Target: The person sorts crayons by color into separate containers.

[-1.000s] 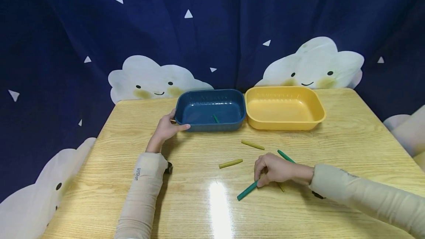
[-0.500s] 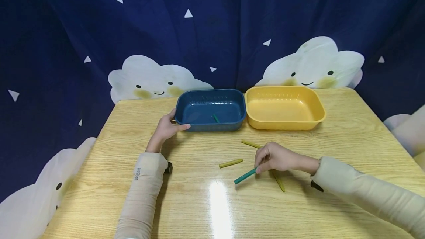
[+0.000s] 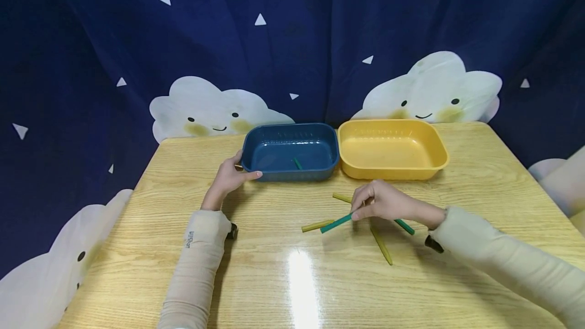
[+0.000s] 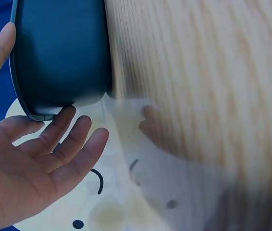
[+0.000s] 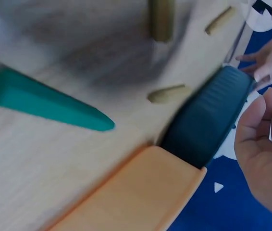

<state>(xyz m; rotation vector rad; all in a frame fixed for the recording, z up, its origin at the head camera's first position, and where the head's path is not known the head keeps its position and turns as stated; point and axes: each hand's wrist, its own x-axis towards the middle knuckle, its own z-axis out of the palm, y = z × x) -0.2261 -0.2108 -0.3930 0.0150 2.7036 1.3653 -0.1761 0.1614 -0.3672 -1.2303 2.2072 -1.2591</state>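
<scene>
My right hand (image 3: 381,201) pinches a green crayon (image 3: 336,223) by one end, low over the table; its free end points left, overlapping a yellow crayon (image 3: 317,226) in the head view. Under and behind this hand lie another green crayon (image 3: 404,226), partly covered, and two yellow crayons, one nearer (image 3: 381,245) and one farther (image 3: 342,197). With relaxed fingers, my left hand (image 3: 230,175) touches the left end of a blue bin (image 3: 297,175), its thumb along the front wall. A short green crayon (image 3: 298,163) lies inside that bin.
A yellow bin (image 3: 393,173) stands right beside the blue one at the back of the wooden table (image 3: 269,278). Behind both hangs a dark blue curtain (image 3: 292,39) with clouds and triangles. The table's left and right edges are visible.
My right hand has moved away from me toward the bins, carrying the green crayon, and the nearer yellow crayon has come into view. My left hand has stayed at the blue bin.
</scene>
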